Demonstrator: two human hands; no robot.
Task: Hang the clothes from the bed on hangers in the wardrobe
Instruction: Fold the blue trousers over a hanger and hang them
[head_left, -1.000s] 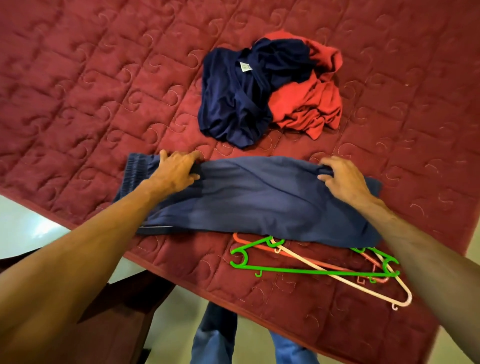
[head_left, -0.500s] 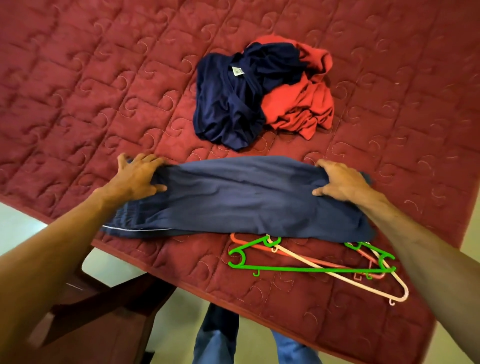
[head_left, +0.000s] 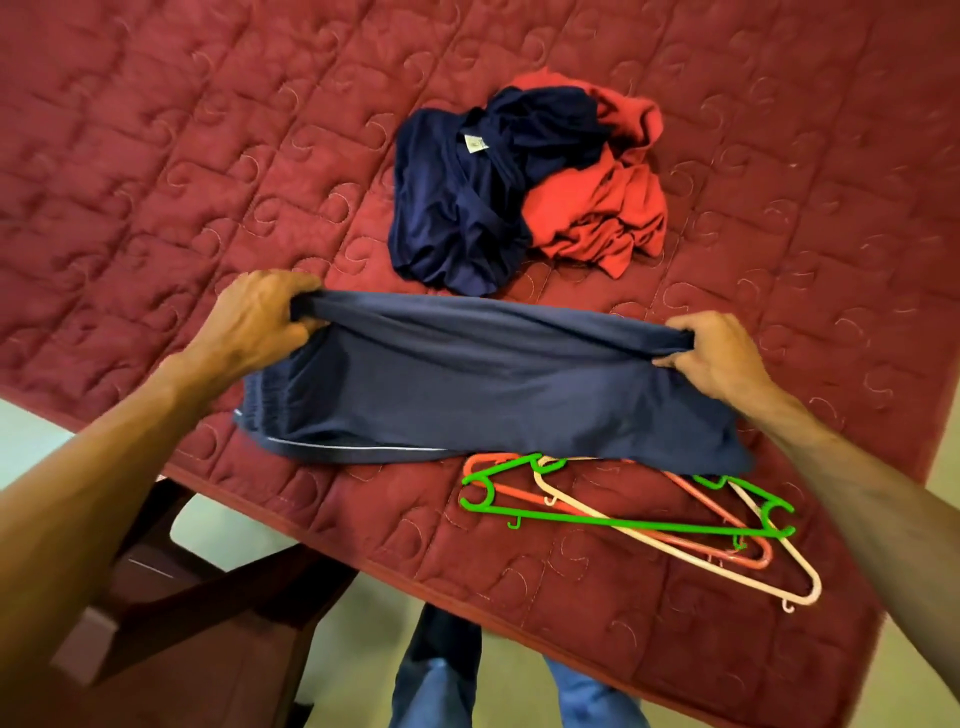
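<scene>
Curled tight in left hand: one bunched end of blue trousers. Pinched in right hand: the other end. Stretched taut between, lower edge draped on red quilt, overlapping tops of hangers. Keep tension even; lift fully clear before freeing a hand, lest hangers drag. Beyond, apart: navy shirt, red garment.

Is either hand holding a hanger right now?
No, the left hand and right hand both grip the blue garment, while the hangers lie on the bed.
</scene>
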